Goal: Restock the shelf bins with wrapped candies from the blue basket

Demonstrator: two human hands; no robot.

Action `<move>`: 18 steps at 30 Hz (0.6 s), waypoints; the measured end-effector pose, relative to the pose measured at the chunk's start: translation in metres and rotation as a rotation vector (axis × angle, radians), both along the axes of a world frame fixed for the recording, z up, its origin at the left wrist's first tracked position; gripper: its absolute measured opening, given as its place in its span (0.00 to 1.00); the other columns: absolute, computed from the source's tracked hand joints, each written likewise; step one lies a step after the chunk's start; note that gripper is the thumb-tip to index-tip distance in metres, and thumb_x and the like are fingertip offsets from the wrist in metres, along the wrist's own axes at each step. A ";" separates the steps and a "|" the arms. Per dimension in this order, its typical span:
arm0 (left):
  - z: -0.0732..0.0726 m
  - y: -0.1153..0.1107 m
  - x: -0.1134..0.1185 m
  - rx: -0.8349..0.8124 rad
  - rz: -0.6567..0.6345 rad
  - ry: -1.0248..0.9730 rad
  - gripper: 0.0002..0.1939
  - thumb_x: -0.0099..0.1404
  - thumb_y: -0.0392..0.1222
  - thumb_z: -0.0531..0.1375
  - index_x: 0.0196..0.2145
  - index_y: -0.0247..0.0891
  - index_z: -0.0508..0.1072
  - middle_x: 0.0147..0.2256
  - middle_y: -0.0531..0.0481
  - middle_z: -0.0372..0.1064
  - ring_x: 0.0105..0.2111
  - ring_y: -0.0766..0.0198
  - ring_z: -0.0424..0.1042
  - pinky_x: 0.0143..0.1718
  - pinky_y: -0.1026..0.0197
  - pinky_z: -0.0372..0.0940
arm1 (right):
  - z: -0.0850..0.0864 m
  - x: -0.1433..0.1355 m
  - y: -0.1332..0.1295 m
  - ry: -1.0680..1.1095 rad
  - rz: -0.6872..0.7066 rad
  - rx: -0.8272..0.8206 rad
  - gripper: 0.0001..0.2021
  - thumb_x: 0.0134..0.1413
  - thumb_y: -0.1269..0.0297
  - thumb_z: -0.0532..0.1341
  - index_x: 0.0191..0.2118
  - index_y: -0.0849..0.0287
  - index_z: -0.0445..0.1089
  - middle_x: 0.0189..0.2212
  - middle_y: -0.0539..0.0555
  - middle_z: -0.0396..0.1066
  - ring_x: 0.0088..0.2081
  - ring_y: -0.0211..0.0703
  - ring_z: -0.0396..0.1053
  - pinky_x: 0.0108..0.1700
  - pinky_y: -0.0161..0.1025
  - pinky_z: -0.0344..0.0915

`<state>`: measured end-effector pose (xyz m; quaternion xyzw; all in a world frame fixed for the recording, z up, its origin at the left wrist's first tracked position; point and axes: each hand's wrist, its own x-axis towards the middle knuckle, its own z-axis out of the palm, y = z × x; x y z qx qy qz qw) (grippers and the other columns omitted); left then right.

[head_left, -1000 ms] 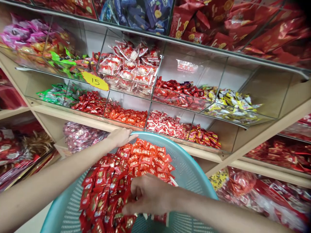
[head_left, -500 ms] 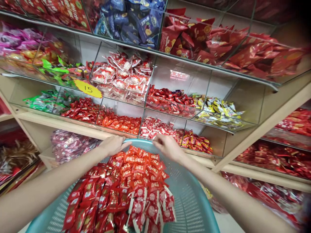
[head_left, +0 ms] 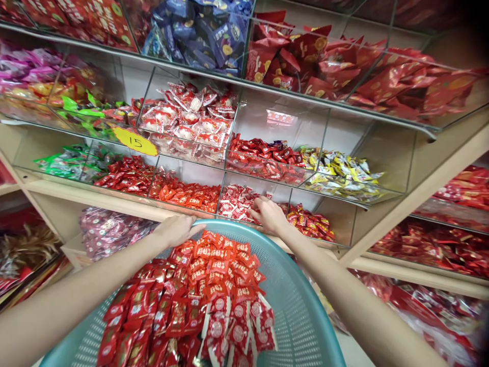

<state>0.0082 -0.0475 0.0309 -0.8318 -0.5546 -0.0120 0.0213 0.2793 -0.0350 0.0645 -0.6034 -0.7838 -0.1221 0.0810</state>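
My left hand (head_left: 176, 230) grips the far rim of a teal plastic basket (head_left: 323, 326), thumb pointing along the edge. Inside the basket lie orange-red candy packets (head_left: 225, 262), darker red packets with gold (head_left: 143, 306) and red-and-white wrapped candies (head_left: 239, 326), laid in neat groups. My right hand (head_left: 269, 214) is off the rim, at the front of a clear bin of small red-and-white candies (head_left: 234, 201). Its fingers are bent and a little apart, and I see nothing held in them. Its fingertips overlap the candies in view; contact is unclear.
Clear shelf bins rise ahead, holding white-and-red candies (head_left: 187, 120), yellow-wrapped candies (head_left: 344, 173), blue packets (head_left: 198, 38) and large red packets (head_left: 305, 61). A yellow price tag (head_left: 135, 141) reads 15. A slanting wooden shelf post (head_left: 424, 188) stands to the right.
My right hand has left the basket rim and moved up and slightly right, to the bin of red-and-white candies. The left hand stays on the rim.
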 end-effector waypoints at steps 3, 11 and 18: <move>0.000 0.001 0.000 -0.002 0.002 0.006 0.33 0.64 0.61 0.36 0.40 0.35 0.71 0.36 0.36 0.75 0.39 0.47 0.74 0.39 0.52 0.64 | -0.002 -0.004 0.003 -0.033 -0.005 0.005 0.12 0.61 0.58 0.50 0.39 0.59 0.66 0.41 0.59 0.69 0.40 0.46 0.69 0.34 0.37 0.58; -0.004 0.003 -0.002 -0.004 0.001 -0.001 0.34 0.64 0.62 0.36 0.40 0.34 0.71 0.38 0.35 0.75 0.39 0.44 0.73 0.38 0.50 0.64 | -0.003 -0.006 0.005 -0.033 -0.052 0.031 0.12 0.61 0.61 0.48 0.40 0.59 0.67 0.40 0.59 0.71 0.39 0.46 0.70 0.35 0.37 0.59; -0.005 0.004 -0.001 0.033 -0.021 0.012 0.36 0.64 0.62 0.34 0.40 0.33 0.71 0.36 0.35 0.75 0.38 0.45 0.74 0.38 0.50 0.64 | -0.006 -0.007 0.009 -0.014 -0.116 0.014 0.12 0.61 0.63 0.49 0.41 0.59 0.67 0.40 0.59 0.72 0.40 0.47 0.70 0.36 0.37 0.59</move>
